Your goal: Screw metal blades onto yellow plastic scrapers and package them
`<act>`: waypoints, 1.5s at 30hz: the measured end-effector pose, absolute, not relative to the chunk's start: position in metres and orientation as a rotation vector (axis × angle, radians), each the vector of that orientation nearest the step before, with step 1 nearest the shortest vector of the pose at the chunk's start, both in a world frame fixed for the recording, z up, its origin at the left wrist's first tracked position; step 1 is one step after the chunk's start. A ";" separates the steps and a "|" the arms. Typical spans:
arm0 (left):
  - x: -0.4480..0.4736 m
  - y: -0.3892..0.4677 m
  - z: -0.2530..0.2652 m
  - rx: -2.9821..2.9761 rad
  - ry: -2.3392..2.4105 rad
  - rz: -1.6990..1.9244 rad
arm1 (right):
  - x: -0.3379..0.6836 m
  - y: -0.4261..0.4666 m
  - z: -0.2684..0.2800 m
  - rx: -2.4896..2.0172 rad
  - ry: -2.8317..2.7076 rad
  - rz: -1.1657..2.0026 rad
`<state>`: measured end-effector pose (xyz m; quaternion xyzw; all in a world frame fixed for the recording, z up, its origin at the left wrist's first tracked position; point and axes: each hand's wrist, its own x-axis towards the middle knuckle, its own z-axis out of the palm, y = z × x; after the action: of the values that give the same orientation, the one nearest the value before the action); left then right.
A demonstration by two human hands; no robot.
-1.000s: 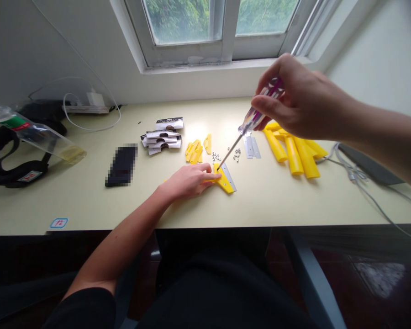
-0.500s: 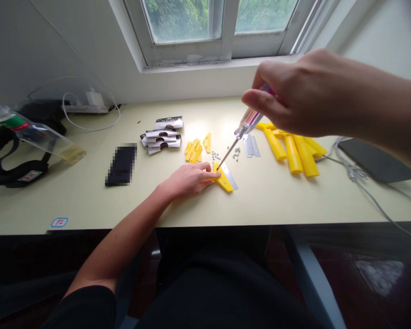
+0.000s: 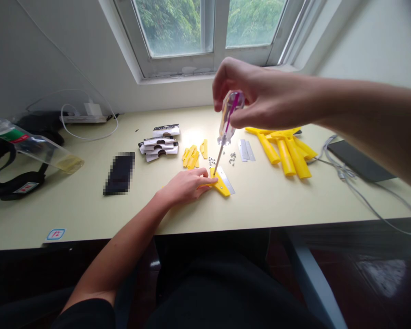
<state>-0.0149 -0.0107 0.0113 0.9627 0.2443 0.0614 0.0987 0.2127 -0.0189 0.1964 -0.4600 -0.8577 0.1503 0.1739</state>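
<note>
Working over a wide pale tabletop [image 3: 267,208], set under a window [image 3: 174,32] with green leaves beyond its panes. Showing a dark flat slab [image 3: 359,160] at the right and, far to the left, black headgear [image 3: 5,192], partly behind a clear bottle [image 3: 46,148] holding a little yellowish liquid. Showing also a heap of yellow scraper handles [image 3: 284,153] on the right, apart from both hands.

Clenching the right hand [image 3: 250,87] around the clear, purple-striped handle of a screwdriver [image 3: 226,130], grip closed on it, with the shaft leaning slightly. Closing the left hand [image 3: 188,186] on the handle of a yellow scraper [image 3: 220,186], grip grasping it. Holding that scraper flat near the middle of the tabletop, with its grey blade along the right side. Setting the screwdriver's tip on the scraper's head, just beside a left fingertip.

Showing folded card sleeves [image 3: 160,145] to the left, beyond a dark rectangular thing [image 3: 119,174], pixelated over. Having loose metal blades [image 3: 247,151] and small yellow plates [image 3: 192,157] lying beyond the scraper, with tiny nuts [image 3: 211,161] and screws [image 3: 232,158] scattering between them.
</note>
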 end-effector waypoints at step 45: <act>0.047 0.036 0.029 2.558 0.909 0.370 | 0.244 -0.045 0.173 -0.664 -1.453 0.526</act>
<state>0.0470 0.0357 0.0290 0.9148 0.3251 0.1323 0.1997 0.2435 -0.0453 0.1732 -0.2943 -0.6437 0.2331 0.6668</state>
